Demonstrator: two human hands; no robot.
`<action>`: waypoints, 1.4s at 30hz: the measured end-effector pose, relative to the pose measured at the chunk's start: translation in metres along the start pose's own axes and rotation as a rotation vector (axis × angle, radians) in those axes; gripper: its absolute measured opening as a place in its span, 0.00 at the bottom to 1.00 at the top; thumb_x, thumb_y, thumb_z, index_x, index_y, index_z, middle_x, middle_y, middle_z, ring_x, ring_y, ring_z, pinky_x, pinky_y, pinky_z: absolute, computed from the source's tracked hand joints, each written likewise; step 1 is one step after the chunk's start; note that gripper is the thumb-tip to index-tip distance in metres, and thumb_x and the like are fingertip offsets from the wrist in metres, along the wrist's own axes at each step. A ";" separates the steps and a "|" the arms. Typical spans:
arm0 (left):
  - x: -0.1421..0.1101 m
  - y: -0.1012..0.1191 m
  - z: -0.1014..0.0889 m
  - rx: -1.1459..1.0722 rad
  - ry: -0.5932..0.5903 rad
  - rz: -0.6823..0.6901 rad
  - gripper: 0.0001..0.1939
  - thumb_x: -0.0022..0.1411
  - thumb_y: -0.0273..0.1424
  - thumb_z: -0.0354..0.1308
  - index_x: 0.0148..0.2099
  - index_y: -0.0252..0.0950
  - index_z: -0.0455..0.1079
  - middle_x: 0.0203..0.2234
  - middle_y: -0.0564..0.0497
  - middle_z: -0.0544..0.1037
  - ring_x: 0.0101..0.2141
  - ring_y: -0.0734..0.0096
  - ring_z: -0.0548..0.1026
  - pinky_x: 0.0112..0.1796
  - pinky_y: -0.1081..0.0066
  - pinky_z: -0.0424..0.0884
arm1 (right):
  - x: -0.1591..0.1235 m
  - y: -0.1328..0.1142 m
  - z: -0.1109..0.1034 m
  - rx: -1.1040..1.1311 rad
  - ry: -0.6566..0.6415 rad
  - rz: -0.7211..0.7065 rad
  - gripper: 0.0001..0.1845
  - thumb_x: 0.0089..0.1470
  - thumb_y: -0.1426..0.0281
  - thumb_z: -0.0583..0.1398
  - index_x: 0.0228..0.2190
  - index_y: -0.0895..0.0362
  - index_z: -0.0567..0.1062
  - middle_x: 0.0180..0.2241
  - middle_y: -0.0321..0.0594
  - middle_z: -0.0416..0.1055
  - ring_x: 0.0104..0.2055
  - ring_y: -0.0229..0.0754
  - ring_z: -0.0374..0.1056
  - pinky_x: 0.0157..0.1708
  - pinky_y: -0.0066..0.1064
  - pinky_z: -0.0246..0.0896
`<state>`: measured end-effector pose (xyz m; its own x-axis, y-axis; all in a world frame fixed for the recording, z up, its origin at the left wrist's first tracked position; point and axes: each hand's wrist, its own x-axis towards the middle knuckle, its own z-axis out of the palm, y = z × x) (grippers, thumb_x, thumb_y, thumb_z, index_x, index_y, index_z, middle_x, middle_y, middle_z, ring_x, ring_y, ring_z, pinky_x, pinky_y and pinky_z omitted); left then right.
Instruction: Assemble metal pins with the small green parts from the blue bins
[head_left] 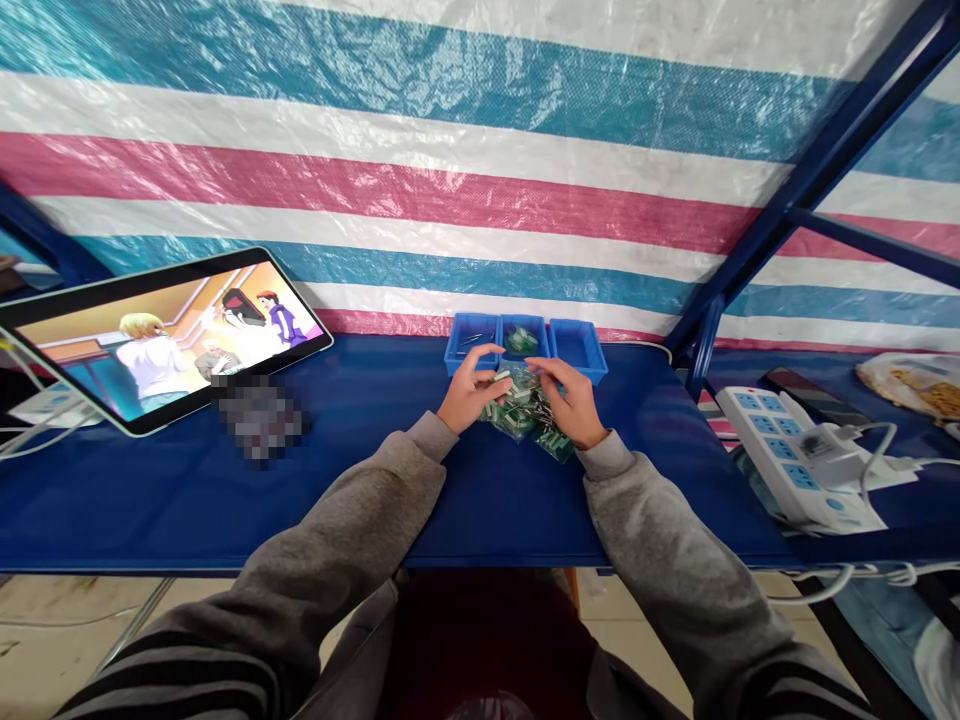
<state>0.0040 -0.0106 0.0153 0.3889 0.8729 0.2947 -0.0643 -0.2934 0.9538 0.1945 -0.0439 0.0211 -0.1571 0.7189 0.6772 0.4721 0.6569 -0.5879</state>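
A pile of small clear plastic bags with green and pale green pieces [517, 417] lies on the blue table. My left hand [466, 392] is at the pile's left side, its thumb against a clear bag with pale green pieces and its index finger arched above. From the right, my right hand [574, 402] reaches over the pile, thumb and fingertips closed at the bag's upper edge. Just behind my hands are three joined blue bins. Thin metal pieces lie in the left bin [451, 358], and green bagged pieces in the middle bin [517, 323]. The right bin [592, 372] stands beside them.
At the left a tablet [120, 425] leans with a cartoon on its screen, near a blurred-out dark object [262, 420]. A white power strip [776, 440] with plugs and cables is at the right. Blue metal posts [750, 250] and a striped tarp [450, 200] stand behind.
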 end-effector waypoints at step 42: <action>0.003 0.002 -0.005 0.246 -0.079 0.134 0.27 0.60 0.54 0.54 0.39 0.34 0.74 0.40 0.43 0.74 0.36 0.63 0.74 0.33 0.67 0.73 | 0.001 0.001 0.004 -0.032 0.035 0.037 0.13 0.61 0.59 0.56 0.32 0.54 0.75 0.32 0.41 0.77 0.33 0.44 0.72 0.38 0.37 0.69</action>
<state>0.0002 -0.0061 0.0183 0.4634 0.7895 0.4024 0.1011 -0.4982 0.8611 0.1910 -0.0415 0.0192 -0.1085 0.7339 0.6705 0.5049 0.6217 -0.5988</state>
